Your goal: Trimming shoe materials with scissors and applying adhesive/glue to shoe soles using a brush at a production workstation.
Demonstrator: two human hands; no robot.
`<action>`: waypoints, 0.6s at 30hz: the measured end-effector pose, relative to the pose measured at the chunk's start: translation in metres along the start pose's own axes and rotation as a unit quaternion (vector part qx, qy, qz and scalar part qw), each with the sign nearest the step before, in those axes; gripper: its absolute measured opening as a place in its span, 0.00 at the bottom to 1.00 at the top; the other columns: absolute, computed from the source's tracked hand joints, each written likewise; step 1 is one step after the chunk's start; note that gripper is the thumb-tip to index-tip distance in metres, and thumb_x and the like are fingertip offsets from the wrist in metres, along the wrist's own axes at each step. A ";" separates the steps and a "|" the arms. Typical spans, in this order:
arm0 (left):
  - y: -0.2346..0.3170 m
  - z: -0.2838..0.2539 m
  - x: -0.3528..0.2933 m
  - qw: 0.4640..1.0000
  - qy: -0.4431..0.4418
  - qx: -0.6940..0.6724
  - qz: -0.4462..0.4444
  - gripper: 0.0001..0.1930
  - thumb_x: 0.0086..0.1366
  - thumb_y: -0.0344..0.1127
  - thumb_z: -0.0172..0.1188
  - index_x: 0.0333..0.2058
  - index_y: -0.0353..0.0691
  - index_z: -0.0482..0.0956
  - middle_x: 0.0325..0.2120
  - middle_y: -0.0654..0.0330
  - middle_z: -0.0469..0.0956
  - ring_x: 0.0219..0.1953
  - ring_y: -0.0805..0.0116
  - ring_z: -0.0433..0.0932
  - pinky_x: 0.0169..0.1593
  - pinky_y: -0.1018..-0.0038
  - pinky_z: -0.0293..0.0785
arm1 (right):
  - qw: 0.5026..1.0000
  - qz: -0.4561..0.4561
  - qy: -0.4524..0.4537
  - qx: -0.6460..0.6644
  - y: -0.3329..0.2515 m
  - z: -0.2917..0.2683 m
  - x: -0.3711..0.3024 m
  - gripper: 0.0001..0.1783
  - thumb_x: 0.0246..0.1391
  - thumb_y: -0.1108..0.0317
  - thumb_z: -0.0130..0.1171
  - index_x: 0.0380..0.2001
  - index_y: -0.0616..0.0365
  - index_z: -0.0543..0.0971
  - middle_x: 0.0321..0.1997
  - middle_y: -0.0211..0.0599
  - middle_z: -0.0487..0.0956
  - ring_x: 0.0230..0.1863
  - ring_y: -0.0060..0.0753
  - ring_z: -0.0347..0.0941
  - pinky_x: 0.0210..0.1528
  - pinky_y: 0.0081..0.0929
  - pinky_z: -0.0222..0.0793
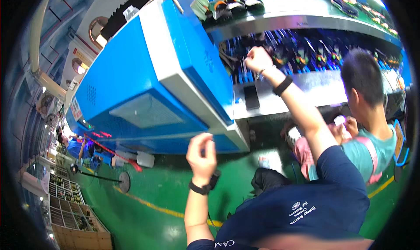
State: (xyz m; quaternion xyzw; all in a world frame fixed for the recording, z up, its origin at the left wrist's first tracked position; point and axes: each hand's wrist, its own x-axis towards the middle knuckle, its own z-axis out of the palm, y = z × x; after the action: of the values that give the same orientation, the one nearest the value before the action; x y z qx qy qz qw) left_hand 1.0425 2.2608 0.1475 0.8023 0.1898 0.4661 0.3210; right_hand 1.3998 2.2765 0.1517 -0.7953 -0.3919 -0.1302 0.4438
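My right hand [260, 60] reaches out over the metal ledge [302, 90], in front of the rack of dark shoe parts [306, 53]. Its fingers are curled closed; I cannot make out what, if anything, is in them. A black phone [251, 97] lies on the ledge just below that hand. My left hand [202, 158] is raised beside the blue machine [131, 84], apart from it. Its fingers are loosely bent, with a gap between them and the thumb, and nothing shows in it. Both wrists wear black bands.
On my right sits a co-worker [367, 136] in a teal shirt, holding something whitish. Shoes with orange trim [238, 5] stand on the upper shelf. A round-based stand [124, 182] and a shelving rack [65, 193] are on the green floor at left.
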 end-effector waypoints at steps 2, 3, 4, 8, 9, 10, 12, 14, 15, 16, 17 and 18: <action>-0.018 0.031 0.014 0.997 -0.055 -0.010 0.047 0.04 0.52 0.23 0.52 0.28 0.34 0.73 0.27 0.59 0.73 0.28 0.72 0.73 0.33 0.80 0.70 | 0.993 0.058 0.051 -0.088 0.010 -0.004 0.074 0.17 0.34 0.66 0.53 0.33 0.59 0.72 0.38 0.51 0.70 0.41 0.46 0.69 0.44 0.36 0.65; -0.022 0.047 0.017 0.996 -0.086 -0.029 0.003 0.05 0.51 0.23 0.53 0.29 0.35 0.73 0.27 0.59 0.74 0.27 0.73 0.73 0.31 0.81 0.70 | 0.980 0.083 0.042 -0.175 0.024 -0.006 0.116 0.18 0.35 0.66 0.53 0.35 0.60 0.70 0.37 0.49 0.69 0.42 0.47 0.68 0.44 0.36 0.65; -0.038 0.061 0.016 0.992 -0.103 -0.052 -0.058 0.05 0.51 0.24 0.54 0.30 0.34 0.74 0.26 0.59 0.74 0.27 0.74 0.74 0.31 0.81 0.70 | 0.982 0.034 0.105 -0.156 0.033 -0.007 0.141 0.17 0.36 0.67 0.54 0.34 0.61 0.69 0.39 0.50 0.69 0.42 0.49 0.68 0.43 0.35 0.65; -0.066 0.102 0.029 0.959 -0.223 -0.103 -0.140 0.08 0.54 0.27 0.54 0.34 0.35 0.74 0.27 0.61 0.75 0.28 0.78 0.74 0.31 0.83 0.70 | 0.943 0.123 0.010 -0.309 0.091 -0.002 0.241 0.22 0.41 0.66 0.52 0.45 0.52 0.66 0.49 0.48 0.64 0.45 0.51 0.66 0.46 0.37 0.64; -0.075 0.109 0.035 0.941 -0.267 -0.110 -0.176 0.08 0.55 0.27 0.53 0.35 0.34 0.73 0.29 0.60 0.76 0.30 0.78 0.74 0.32 0.83 0.70 | 0.939 0.145 0.003 -0.313 0.105 -0.002 0.257 0.23 0.43 0.66 0.51 0.46 0.50 0.65 0.50 0.48 0.63 0.46 0.51 0.66 0.46 0.38 0.64; -0.081 0.117 0.044 0.935 -0.278 -0.117 -0.184 0.09 0.55 0.27 0.53 0.36 0.34 0.73 0.30 0.60 0.76 0.31 0.79 0.73 0.33 0.83 0.70 | 0.938 0.148 -0.008 -0.312 0.116 0.001 0.274 0.23 0.43 0.65 0.51 0.47 0.50 0.64 0.50 0.47 0.62 0.46 0.50 0.66 0.46 0.38 0.64; -0.094 0.129 0.054 0.920 -0.306 -0.127 -0.209 0.10 0.55 0.27 0.52 0.38 0.34 0.71 0.31 0.60 0.76 0.33 0.79 0.73 0.34 0.84 0.69 | 0.936 0.171 -0.042 -0.306 0.124 0.009 0.291 0.20 0.46 0.67 0.47 0.46 0.51 0.66 0.51 0.46 0.63 0.48 0.50 0.65 0.47 0.37 0.64; -0.106 0.140 0.065 0.908 -0.334 -0.137 -0.215 0.11 0.56 0.28 0.52 0.38 0.34 0.71 0.32 0.59 0.76 0.33 0.79 0.73 0.35 0.84 0.69 | 0.933 0.182 -0.058 -0.304 0.144 0.023 0.317 0.18 0.47 0.68 0.45 0.44 0.52 0.68 0.51 0.46 0.64 0.49 0.49 0.65 0.47 0.36 0.64; -0.108 0.148 0.071 0.907 -0.337 -0.138 -0.214 0.11 0.56 0.28 0.52 0.38 0.34 0.71 0.32 0.59 0.76 0.33 0.79 0.73 0.35 0.84 0.69 | 0.931 0.188 -0.074 -0.306 0.153 0.024 0.327 0.16 0.48 0.69 0.44 0.42 0.53 0.71 0.51 0.47 0.65 0.49 0.48 0.65 0.47 0.36 0.64; -0.109 0.154 0.076 0.903 -0.346 -0.147 -0.207 0.11 0.56 0.28 0.52 0.38 0.33 0.71 0.32 0.59 0.76 0.32 0.78 0.73 0.35 0.84 0.69 | 0.941 0.162 -0.065 -0.289 0.161 0.021 0.339 0.15 0.49 0.70 0.41 0.39 0.56 0.73 0.45 0.49 0.70 0.47 0.46 0.68 0.45 0.37 0.66; -0.108 0.158 0.080 0.897 -0.364 -0.160 -0.195 0.10 0.56 0.28 0.52 0.38 0.33 0.71 0.32 0.58 0.76 0.32 0.78 0.74 0.34 0.84 0.69 | 0.952 0.105 -0.011 -0.287 0.181 0.011 0.355 0.14 0.49 0.70 0.42 0.37 0.59 0.74 0.38 0.49 0.74 0.41 0.44 0.71 0.42 0.36 0.67; -0.111 0.158 0.083 0.899 -0.361 -0.154 -0.196 0.10 0.56 0.29 0.52 0.38 0.33 0.71 0.31 0.58 0.75 0.32 0.77 0.74 0.35 0.84 0.69 | 0.960 0.039 0.023 -0.278 0.167 0.015 0.360 0.12 0.48 0.69 0.44 0.33 0.61 0.75 0.34 0.50 0.74 0.39 0.45 0.72 0.40 0.36 0.68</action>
State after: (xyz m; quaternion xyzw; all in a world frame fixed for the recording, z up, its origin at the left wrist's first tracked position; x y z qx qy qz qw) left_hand 1.2200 2.3375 0.0658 0.8030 0.1399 0.0953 0.5714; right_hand 1.7586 2.4217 0.2421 -0.8987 -0.2986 -0.2350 0.2191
